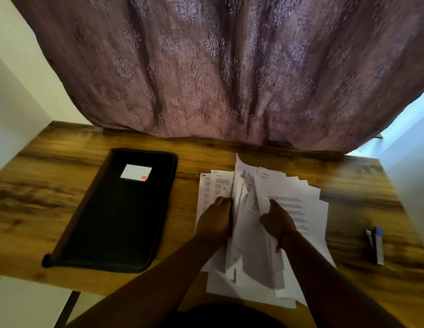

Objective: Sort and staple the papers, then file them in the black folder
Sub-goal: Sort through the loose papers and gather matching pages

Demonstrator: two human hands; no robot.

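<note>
While both hands work inside the loose heap of white printed papers point(296, 197), the left hand point(215, 221) pinches a raised sheaf and the right hand point(276, 221) curls round an upturned sheet — the two just beside each other. The heap's near edge overhangs the wooden table point(64, 185); a careless pull could likely slide sheets off or crease them. The black zipped folder point(116, 216) lies shut, well to the left. The small blue-and-grey stapler point(375, 245) sits well apart on the right — nothing blocks either.
</note>
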